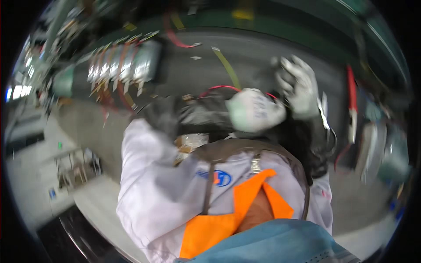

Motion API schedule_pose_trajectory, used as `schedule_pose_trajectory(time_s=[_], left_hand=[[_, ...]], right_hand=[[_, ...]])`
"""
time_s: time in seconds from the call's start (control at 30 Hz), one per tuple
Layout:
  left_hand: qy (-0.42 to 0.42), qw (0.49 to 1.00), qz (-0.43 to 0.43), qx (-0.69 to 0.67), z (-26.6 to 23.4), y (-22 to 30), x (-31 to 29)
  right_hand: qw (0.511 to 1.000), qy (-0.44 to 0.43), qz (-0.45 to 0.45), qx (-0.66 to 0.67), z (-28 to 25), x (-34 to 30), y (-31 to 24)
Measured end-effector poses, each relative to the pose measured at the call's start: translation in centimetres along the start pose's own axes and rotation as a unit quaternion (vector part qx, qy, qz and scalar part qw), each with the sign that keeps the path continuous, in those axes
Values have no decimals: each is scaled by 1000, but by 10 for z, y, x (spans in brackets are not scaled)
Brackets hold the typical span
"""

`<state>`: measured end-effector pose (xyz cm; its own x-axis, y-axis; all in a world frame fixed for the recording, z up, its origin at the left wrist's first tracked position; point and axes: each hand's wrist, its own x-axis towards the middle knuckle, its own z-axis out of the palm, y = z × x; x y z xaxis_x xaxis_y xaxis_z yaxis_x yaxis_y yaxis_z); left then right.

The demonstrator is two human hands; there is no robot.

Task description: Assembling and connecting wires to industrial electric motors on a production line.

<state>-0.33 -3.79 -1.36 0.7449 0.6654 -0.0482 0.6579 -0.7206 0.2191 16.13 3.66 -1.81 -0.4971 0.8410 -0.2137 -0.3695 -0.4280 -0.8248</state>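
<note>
My left hand (256, 110), in a pale glove with marks on its back, is closed in front of my chest. A thin red wire (221, 87) runs behind it and shows on both sides. A yellow-green strip (227, 66) ends at the same hand. What the fingers hold is hidden. Just right of it, my right hand (299, 85), in a whitish glove, is raised with bent fingers apart; motion smears them, and nothing shows between them. Both hands are over a large dark grey cylinder (258, 52).
Shiny silvery bands (125, 63) with several tagged leads wrap the cylinder's left part. A red lead with a white end (352, 101) lies at right, near a pale greenish rounded part (390, 153). A dark loop of cable (332, 140) hangs by my right forearm. A stand (79, 166) is on the floor at left.
</note>
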Motion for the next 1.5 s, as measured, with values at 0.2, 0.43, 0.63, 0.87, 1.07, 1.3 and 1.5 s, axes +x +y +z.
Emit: schedule_pose_trajectory(time_s=[0.2,0.43,0.63,0.87,1.07,1.3,1.5], left_hand=[[20,999,-42,-15,-22,-24,-11],[176,968,97,-151,-1,-57,40],[-82,730,-156,-660,-26,-53,48],[10,561,-160,-812,-3,-70,48],[11,601,-111,-792,2,-79,48],[284,896,174,-294,28,-97,49],[45,775,13,-630,-33,-101,-13]], right_hand=[[936,191,-98,-280,-19,-65,-12],[569,349,-64,-742,-43,-197,74],[549,352,52,-756,-36,-244,94],[943,245,-17,-224,-53,-204,37],[827,45,103,-551,-19,-139,-9],[551,-17,130,-824,21,-125,-33],[665,62,135,-732,1,-134,-26]])
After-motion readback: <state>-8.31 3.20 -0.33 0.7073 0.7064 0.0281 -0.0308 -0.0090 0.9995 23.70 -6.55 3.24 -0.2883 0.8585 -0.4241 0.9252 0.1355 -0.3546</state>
